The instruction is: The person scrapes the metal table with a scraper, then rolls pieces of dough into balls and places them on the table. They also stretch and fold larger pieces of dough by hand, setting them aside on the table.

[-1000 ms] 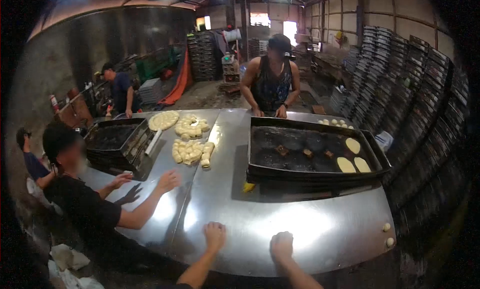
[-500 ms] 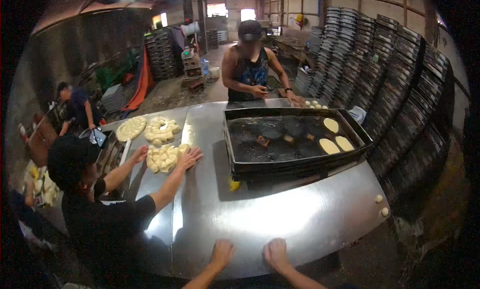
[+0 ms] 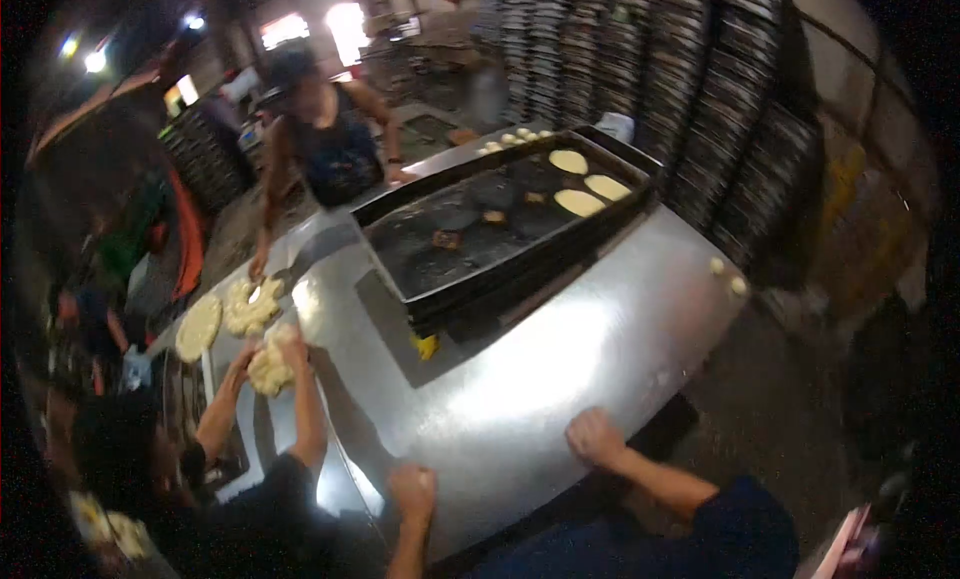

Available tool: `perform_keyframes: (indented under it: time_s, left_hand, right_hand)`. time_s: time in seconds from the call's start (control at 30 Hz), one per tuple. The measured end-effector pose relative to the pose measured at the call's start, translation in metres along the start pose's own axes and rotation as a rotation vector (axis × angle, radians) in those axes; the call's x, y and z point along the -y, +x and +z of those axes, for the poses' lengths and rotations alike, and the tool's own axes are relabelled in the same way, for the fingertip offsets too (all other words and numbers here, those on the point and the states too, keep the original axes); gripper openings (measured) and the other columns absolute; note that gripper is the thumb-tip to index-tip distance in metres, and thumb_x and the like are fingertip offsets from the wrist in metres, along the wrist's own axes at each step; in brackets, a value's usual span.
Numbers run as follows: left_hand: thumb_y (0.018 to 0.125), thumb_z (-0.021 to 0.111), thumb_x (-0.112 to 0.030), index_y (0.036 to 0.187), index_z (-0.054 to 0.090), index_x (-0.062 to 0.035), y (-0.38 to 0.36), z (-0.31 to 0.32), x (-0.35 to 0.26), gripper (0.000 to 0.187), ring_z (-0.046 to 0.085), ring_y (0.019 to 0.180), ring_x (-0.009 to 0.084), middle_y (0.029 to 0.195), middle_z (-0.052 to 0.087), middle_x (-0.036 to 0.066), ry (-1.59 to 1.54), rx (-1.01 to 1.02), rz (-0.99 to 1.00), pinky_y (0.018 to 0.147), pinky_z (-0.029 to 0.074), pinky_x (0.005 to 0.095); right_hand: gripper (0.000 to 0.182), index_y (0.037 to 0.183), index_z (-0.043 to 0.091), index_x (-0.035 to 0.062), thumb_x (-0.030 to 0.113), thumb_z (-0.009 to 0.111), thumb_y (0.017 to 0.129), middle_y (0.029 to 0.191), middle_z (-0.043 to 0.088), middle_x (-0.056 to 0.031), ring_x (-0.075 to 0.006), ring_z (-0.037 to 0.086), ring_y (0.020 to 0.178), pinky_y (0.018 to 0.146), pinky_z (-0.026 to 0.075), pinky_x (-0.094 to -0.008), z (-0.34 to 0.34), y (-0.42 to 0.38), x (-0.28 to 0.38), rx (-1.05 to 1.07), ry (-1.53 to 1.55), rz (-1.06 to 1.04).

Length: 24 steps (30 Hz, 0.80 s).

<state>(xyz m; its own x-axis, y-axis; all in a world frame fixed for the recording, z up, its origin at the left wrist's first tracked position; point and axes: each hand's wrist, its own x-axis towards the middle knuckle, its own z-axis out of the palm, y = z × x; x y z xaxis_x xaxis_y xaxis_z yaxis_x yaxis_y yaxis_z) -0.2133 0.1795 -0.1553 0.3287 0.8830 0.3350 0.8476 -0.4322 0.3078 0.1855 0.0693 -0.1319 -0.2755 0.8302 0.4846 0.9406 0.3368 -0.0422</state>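
Note:
My left hand (image 3: 412,491) is curled into a fist over the near edge of the shiny metal table (image 3: 470,424). My right hand (image 3: 597,436) is also closed, at the table's front edge to the right. Nothing shows in either one, and both are well apart from the dough. Beyond them stands a dark rectangular griddle (image 3: 440,249) with three pale flat dough rounds (image 3: 580,203) at its far right end. A small yellow thing (image 3: 426,347) lies by the griddle's near corner.
At the left, a co-worker's hands grip a lumpy dough mass (image 3: 270,367). Another person reaches to a dough ring (image 3: 252,305) beside a flat dough slab (image 3: 199,328). Small dough balls (image 3: 738,285) sit on the table's right end. Stacked trays (image 3: 660,69) rise behind the griddle.
My view has turned and tilted to the right. My fists are farther apart. The co-worker at left now holds the dough mass bunched up, and the person opposite has leaned over to the dough ring.

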Motion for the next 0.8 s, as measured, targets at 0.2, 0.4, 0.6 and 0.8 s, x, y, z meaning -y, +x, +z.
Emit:
perform_keyframes:
  time_s: [0.2, 0.4, 0.6, 0.8]
  left_hand:
    - [0.084, 0.07, -0.026, 0.082, 0.062, -0.0065, 0.032, 0.023, -0.048, 0.021, 0.056, 0.09, 0.0361, 0.088, 0.06, 0.017, -0.286, -0.036, -0.213, 0.084, 0.042, 0.0485]
    - [0.087, 0.067, -0.026, 0.087, 0.064, -0.0008, 0.041, -0.013, 0.006, 0.025, 0.057, 0.08, 0.0392, 0.082, 0.062, 0.02, 0.132, 0.042, -0.021, 0.082, 0.043, 0.0476]
    - [0.092, 0.064, -0.018, 0.109, 0.058, 0.0026, 0.027, 0.02, -0.047, 0.027, 0.048, 0.107, 0.0338, 0.106, 0.055, 0.019, -0.233, -0.172, -0.117, 0.095, 0.038, 0.0449]
    - [0.096, 0.064, -0.019, 0.135, 0.047, 0.0044, 0.015, 0.019, -0.05, 0.049, 0.061, 0.105, 0.0274, 0.125, 0.057, 0.018, -0.557, -0.511, -0.69, 0.086, 0.054, 0.0355]
  right_hand:
    - [0.01, 0.082, 0.059, 0.0003, 0.01, 0.058, 0.084, 0.088, 0.057, -0.0173, -0.0345, 0.051, 0.085, 0.079, 0.042, -0.0474, 0.0, 0.05, 0.034, -0.196, 0.155, 0.444]
    - [0.006, 0.081, 0.06, 0.0056, 0.011, 0.064, 0.08, 0.082, 0.057, -0.0096, -0.0273, 0.053, 0.083, 0.071, 0.043, -0.0411, -0.013, 0.003, -0.024, -0.098, -0.249, 0.212]
    - [0.02, 0.095, 0.062, 0.0031, 0.018, 0.068, 0.084, 0.095, 0.057, -0.0138, -0.034, 0.052, 0.096, 0.084, 0.045, -0.0442, -0.005, 0.019, 0.006, -0.176, 0.275, 0.705]
    - [0.047, 0.119, 0.061, -0.0022, 0.022, 0.073, 0.081, 0.11, 0.065, -0.0208, -0.0325, 0.064, 0.103, 0.089, 0.052, -0.0415, -0.056, -0.039, -0.063, -0.23, 0.711, 1.183]
